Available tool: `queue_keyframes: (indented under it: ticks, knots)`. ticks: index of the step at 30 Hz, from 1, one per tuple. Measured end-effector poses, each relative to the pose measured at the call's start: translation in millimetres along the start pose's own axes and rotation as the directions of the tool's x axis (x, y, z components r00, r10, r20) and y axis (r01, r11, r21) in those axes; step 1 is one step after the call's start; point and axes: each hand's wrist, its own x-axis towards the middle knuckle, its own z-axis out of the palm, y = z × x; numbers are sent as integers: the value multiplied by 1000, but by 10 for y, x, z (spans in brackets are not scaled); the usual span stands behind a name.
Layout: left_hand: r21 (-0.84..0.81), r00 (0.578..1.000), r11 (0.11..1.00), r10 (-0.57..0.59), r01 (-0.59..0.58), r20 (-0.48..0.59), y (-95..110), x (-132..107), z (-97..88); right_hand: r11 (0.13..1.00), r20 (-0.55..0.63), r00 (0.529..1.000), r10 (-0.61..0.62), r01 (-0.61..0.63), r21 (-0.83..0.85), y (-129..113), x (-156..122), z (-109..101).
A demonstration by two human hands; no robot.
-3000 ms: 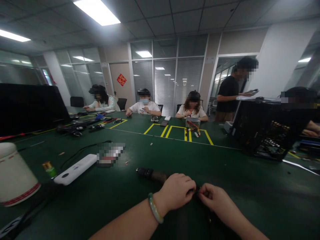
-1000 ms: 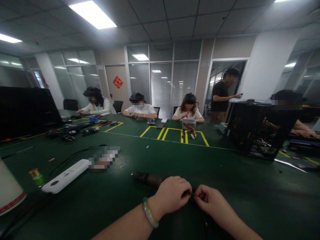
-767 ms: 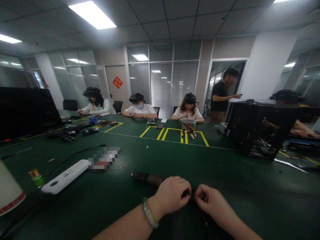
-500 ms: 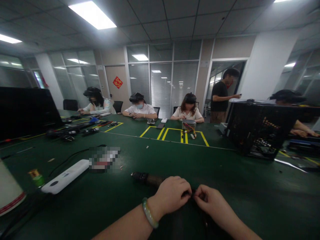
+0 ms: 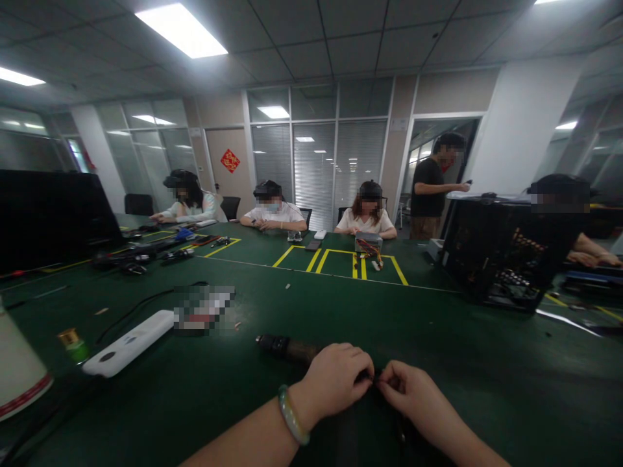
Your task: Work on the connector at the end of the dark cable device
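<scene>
Beyond and under my left hand [image 5: 338, 379], an electric screwdriver [image 5: 296, 350] points left, with a black collar and a metal tip. Its rear end is hidden by the hand, whose fingers are curled closed around it. A green bangle [image 5: 292, 415] circles my left wrist. My right hand [image 5: 409, 392] is closed in a pinch, its fingertips almost meeting the left ones. Between them shows a thin dark piece [image 5: 374, 380], apparently a cord end at the back of the tool; its details are too dark to make out.
Left on the green table [image 5: 272, 305] lie a white power strip [image 5: 131, 342], a small green bottle [image 5: 73, 345] and a paper cup [image 5: 19, 366]. An open computer case [image 5: 506, 256] stands right. Several people sit opposite; another person [image 5: 433, 185] stands behind.
The camera view has shifted very slightly. Both hands keep their places and their grips, and the screwdriver has not visibly moved.
</scene>
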Motion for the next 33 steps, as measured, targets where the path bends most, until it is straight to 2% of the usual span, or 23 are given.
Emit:
queue_keyframes:
  ticks: [4, 10, 16, 22, 29, 33]
  knots:
    - [3, 1000, 1000, 20, -20, 9, -4, 1, -5, 1000, 5, 1000, -7, 7, 3, -7, 7, -3]
    - [-5, 999, 999, -32, 32, -7, 2, -7, -3, 1000, 11, 1000, 2, -2, 12, 11, 20, 6]
    - [11, 999, 1000, 29, -29, 14, -1, -1, 2, 1000, 4, 1000, -18, 18, 19, 24, 17, 9]
    - [6, 999, 999, -43, 43, -4, 27, -6, -29, 1000, 2, 1000, -10, 10, -3, 48, 23, 17]
    - [-21, 1000, 1000, 10, -10, 0, 5, -5, -15, 1000, 10, 1000, -15, 15, -12, 69, 39, 17]
    - [-12, 1000, 1000, -17, 17, -11, 25, -4, -26, 1000, 8, 1000, -12, 12, 10, 48, 25, 16]
